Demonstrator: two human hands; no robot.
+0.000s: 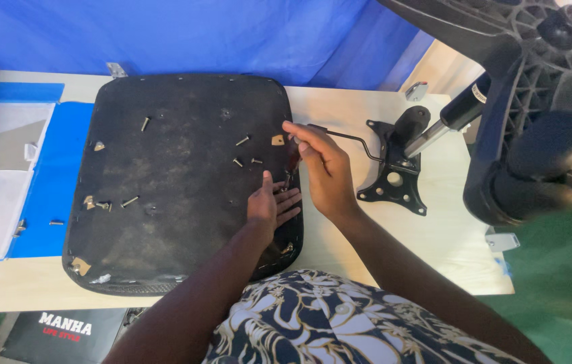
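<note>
Head view, looking down on a pale surface (448, 236). A black seat pan (178, 182), underside up, lies across the surface's middle, its far edge near the blue backdrop (232, 34). The left hand (271, 205) rests flat, fingers spread wide, on the seat pan near its right edge. The right hand (320, 168) is just beyond it, fingers closed on a small tool (291, 176) whose tip meets the pan at that edge; what kind of tool cannot be told. Loose bolts (242, 141) lie scattered over the pan. A black mounting plate (394, 178) with a thin lever sits toward the surface's right edge, beside a gas cylinder (444, 125) and a chair base (542, 108).
</note>
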